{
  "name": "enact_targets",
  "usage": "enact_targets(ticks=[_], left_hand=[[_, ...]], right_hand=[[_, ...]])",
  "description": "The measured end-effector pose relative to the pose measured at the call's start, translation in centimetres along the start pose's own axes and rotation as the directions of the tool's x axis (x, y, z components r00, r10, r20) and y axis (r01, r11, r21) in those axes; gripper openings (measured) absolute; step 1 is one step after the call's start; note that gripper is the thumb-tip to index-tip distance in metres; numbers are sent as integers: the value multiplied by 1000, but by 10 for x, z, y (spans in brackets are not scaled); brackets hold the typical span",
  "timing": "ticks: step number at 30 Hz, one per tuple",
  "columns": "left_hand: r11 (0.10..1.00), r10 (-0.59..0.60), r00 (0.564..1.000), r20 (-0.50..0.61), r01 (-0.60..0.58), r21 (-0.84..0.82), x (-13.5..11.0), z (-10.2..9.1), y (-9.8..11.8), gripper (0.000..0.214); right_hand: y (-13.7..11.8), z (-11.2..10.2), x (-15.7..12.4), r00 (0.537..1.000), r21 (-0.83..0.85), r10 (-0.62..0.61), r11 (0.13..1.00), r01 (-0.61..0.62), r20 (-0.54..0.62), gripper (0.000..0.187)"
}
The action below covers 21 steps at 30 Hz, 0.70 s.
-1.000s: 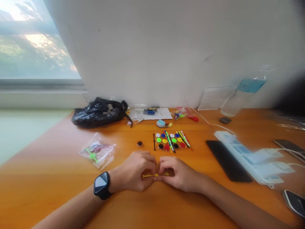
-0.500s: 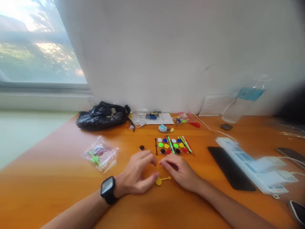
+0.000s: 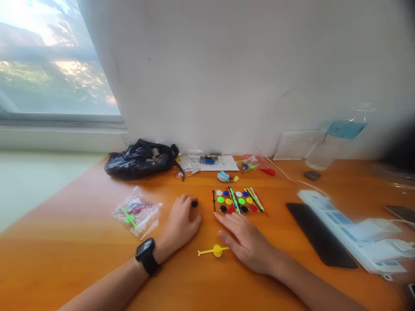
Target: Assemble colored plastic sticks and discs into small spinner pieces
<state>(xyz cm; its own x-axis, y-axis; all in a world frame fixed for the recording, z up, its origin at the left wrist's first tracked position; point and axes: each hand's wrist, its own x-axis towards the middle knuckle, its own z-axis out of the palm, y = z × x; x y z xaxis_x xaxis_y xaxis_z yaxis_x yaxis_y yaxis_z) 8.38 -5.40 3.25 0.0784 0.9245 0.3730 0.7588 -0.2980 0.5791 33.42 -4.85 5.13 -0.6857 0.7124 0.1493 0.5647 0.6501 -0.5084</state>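
Note:
My left hand (image 3: 182,222), wearing a black watch (image 3: 148,255), is beside a small black disc (image 3: 194,204), its index fingertip at the disc's edge and the thumb apart. My right hand (image 3: 248,242) has its fingers stretched out, and the index fingertip reaches the lower end of a black arrow-shaped strip (image 3: 213,201). Between the hands and nearer me lies a yellow spinner (image 3: 217,250), an arrow strip with a round disc at its middle; my right hand hides its right end. Rows of coloured discs (image 3: 228,201) and coloured arrow strips (image 3: 255,198) lie just beyond my right hand.
A clear bag (image 3: 139,211) with a green spinner lies at left. Behind are a black plastic bag (image 3: 141,160), white paper (image 3: 227,163) and a round tin (image 3: 223,176). At right are a black pad (image 3: 319,233), a power strip (image 3: 343,229) and a bottle (image 3: 337,142).
My left hand has moved left, away from the yellow spinner and over to the black disc. My right hand has stretched its fingers towards the black arrow strip.

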Motion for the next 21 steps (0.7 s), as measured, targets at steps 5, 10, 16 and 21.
enact_targets(ticks=[5, 10, 16, 21], left_hand=[[1000, 23, 999, 28, -23, 0, 2, -3, 2, 12], [998, -5, 997, 75, 10, -62, 3, -6, 5, 15], [980, -43, 998, 50, 52, -193, 3, -5, 8, 13], [961, -88, 995, 53, 99, -257, 2, -5, 11, 14]], right_hand=[[-1, 1, 1, 1000, -24, 4, 1000, -4, -5, 59], [1, 3, 0, 1000, -78, 21, 997, -21, -4, 61], [-2, 0, -1, 1000, -104, -1, 995, 0, -8, 50], [0, -1, 0, 1000, -61, -10, 998, 9, -16, 51]])
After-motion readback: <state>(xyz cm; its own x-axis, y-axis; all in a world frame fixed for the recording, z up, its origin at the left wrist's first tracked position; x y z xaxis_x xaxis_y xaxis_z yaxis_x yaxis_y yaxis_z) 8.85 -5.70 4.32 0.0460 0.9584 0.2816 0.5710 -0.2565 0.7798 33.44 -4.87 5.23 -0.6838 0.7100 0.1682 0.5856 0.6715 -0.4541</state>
